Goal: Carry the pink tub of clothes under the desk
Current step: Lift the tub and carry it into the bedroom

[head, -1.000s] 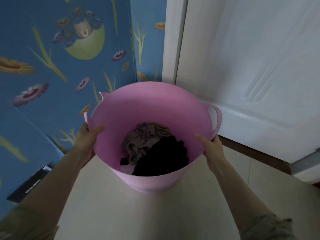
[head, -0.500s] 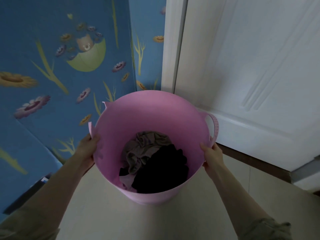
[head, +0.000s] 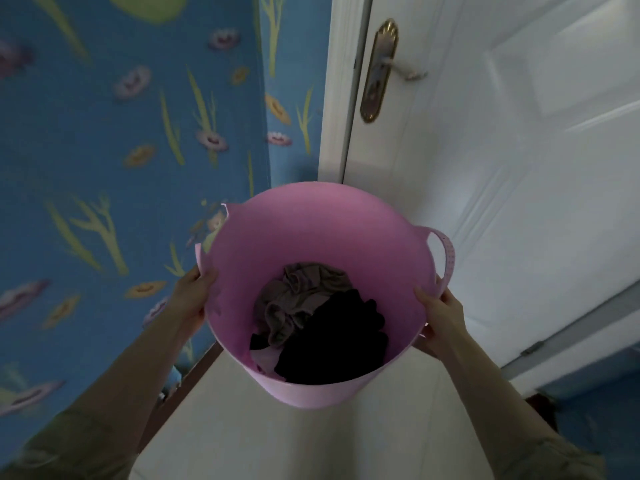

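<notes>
I hold a round pink tub [head: 311, 223] in front of me, lifted off the pale floor. Grey-brown and black clothes [head: 311, 306] lie bunched at its bottom. My left hand [head: 192, 292] grips the tub's left rim, thumb inside. My right hand [head: 438, 315] grips the right rim just below the loop handle [head: 445, 252]. No desk is in view.
A white door [head: 502, 161] with a brass lever handle [head: 381, 69] stands straight ahead and to the right. Blue flowered wallpaper [head: 121, 133] covers the wall on the left. Pale tiled floor [head: 311, 445] lies below; a dark skirting strip [head: 194, 372] runs along the wall.
The tub has risen and my view has tilted up, bringing the door handle into sight. Both hands keep their grip on the rim.
</notes>
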